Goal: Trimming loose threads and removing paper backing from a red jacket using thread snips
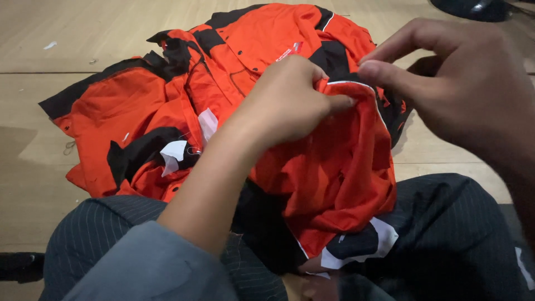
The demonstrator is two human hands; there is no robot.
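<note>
Light wooden floor point(67, 39) is taking up the bkgd, w/ plank seams running across and small white scraps point(50, 45) lying at upper left; lighting is looking dim, warm. A dark object point(473, 8) is showing at the top right edge, cut off, can't tell what it is. The person is sitting on the floor, pinstriped dark trousers point(457, 234) filling the bottom of the view. A pile of orange-and-black garments point(167, 106) is lying on the floor just ahead of the knees, w/ white labels showing here and there. One orange garment point(340, 184) from it is draping over the lap, lifted at its top edge. The left hand point(290, 100), in a grey sleeve point(150, 267), is clenching a fold of that orange fabric near the white-piped black trim. The right hand point(462, 89) is pinching the same trim edge btwn thumb and forefinger, just beside the left; its wrist is running out of frame at right. What lies under the pile is hidden; the lower centre is blurry, hard to make out.
</note>
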